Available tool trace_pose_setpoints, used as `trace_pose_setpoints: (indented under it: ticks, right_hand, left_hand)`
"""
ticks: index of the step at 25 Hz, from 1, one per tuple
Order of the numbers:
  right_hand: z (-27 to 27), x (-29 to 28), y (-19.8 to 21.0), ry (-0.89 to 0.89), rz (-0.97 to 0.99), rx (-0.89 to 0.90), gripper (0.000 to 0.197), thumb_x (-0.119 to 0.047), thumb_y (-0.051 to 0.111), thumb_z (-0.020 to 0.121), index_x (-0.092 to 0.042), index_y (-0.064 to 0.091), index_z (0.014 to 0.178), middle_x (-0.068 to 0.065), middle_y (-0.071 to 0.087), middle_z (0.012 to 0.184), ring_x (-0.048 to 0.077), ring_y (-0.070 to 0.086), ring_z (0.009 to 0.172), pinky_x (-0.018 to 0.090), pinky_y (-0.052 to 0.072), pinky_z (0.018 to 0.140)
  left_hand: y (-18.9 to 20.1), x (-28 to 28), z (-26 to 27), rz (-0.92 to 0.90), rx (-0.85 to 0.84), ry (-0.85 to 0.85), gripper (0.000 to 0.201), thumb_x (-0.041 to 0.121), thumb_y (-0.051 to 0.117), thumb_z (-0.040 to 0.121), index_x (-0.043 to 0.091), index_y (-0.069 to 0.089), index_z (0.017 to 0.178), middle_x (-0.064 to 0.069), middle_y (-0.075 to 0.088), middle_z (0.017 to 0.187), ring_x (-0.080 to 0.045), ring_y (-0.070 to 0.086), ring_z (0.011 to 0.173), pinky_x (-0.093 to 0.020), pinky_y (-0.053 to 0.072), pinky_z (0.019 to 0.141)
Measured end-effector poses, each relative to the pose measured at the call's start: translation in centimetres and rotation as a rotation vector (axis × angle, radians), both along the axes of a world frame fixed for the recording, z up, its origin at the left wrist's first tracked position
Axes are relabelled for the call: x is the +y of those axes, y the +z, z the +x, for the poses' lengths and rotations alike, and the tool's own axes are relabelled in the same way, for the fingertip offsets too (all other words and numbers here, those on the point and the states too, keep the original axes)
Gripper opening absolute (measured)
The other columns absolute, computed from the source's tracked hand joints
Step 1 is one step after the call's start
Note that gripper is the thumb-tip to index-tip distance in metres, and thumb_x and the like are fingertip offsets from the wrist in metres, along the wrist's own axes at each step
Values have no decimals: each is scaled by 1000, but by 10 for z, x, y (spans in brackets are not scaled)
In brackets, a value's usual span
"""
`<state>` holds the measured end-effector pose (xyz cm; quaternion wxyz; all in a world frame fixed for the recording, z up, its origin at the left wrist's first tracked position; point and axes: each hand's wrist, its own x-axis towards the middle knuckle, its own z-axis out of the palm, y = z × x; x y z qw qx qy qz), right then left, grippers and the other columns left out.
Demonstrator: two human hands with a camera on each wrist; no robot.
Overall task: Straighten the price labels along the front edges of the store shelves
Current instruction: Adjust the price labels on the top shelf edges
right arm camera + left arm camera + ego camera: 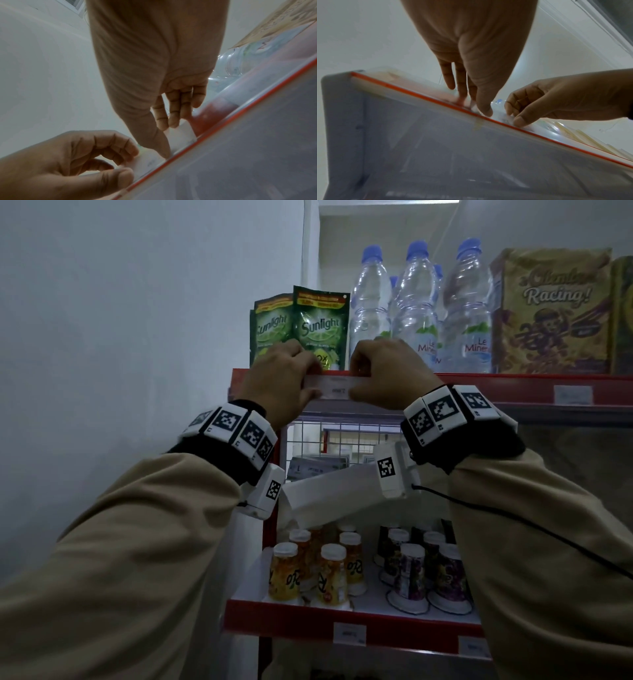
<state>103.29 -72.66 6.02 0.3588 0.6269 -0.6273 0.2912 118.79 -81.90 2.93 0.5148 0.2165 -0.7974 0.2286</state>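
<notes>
A white price label (334, 388) sits on the red front edge of the top shelf (513, 388), near its left end. My left hand (305, 381) pinches the label's left end and my right hand (358, 381) pinches its right end, thumbs in front. From the left wrist, my left hand (474, 105) reaches down onto the red edge, with my right hand (517, 116) beside it. In the right wrist view, my right hand (167, 138) holds the label (181, 135) between thumb and fingers, and my left hand (130, 163) grips its other end.
On the top shelf stand green Sunlight pouches (318, 326), water bottles (418, 309) and a cereal box (551, 309). Another label (573, 394) sits further right. The lower shelf holds drink cups (329, 570) and labels (349, 633). A wall (120, 337) is at left.
</notes>
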Motion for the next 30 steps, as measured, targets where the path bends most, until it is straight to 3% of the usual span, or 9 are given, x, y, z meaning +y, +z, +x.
trace_pose_setpoints:
  ticks: [6,10,15,17,19,22,25,27,30]
  right_hand:
    - [16,-3,-5,109,-42,25,29,-11,67,76,-11,67,105,7,64,105,18,54,91,29,47,86]
    - [20,-6,-4,74,-19,63,25,-18,67,80,-11,67,104,3,62,98,13,50,88,26,40,88]
    - [18,-8,10,54,70,-42,16,-22,67,84,-16,70,98,-3,59,91,8,51,79,16,35,65]
    - [17,-7,15,65,106,-82,14,-22,70,82,-18,70,96,-3,61,89,4,52,70,6,35,51]
    - [16,-7,19,74,107,-106,16,-21,72,81,-17,69,96,-1,63,90,5,54,71,-1,33,47]
    - [16,-10,21,196,-78,-247,20,-20,72,82,-13,66,100,2,65,91,10,59,79,8,44,60]
    - [24,-12,14,531,-259,-604,26,-7,70,82,-7,58,106,13,68,93,23,69,84,36,58,76]
    - [30,-15,6,713,-259,-774,34,2,67,82,-4,51,112,18,67,95,29,69,87,46,58,78]
    - [34,-22,-1,682,-236,-773,41,2,66,81,-6,48,118,22,64,104,32,66,95,50,56,83]
  left_hand:
    - [-1,-8,-1,-36,-15,16,36,35,68,83,18,57,113,-5,58,111,-23,49,106,-38,37,95]
    - [-4,-13,-2,-65,1,3,36,34,68,83,17,55,113,-5,57,112,-23,48,105,-38,37,95]
    - [-4,-17,-1,-38,18,-66,37,31,72,80,17,58,111,-6,54,112,-23,48,105,-37,36,95]
    - [-2,-18,0,-8,37,-112,39,28,74,79,16,57,112,-6,52,112,-22,48,103,-35,37,94]
    - [-2,-18,1,20,81,-194,43,24,73,80,14,52,115,-7,49,113,-18,49,97,-34,44,91]
    - [-3,-17,3,38,160,-320,50,23,66,86,11,42,128,-9,48,117,-12,47,93,-31,47,85]
    - [-1,-16,3,81,200,-365,53,31,56,93,10,36,137,-7,50,115,-11,47,94,-23,41,80]
    - [0,-16,3,97,194,-364,46,38,49,95,8,45,130,-8,52,112,-11,49,92,-24,45,79]
    - [5,-19,1,111,187,-341,33,36,48,96,6,55,109,-7,53,104,-13,49,88,-25,45,75]
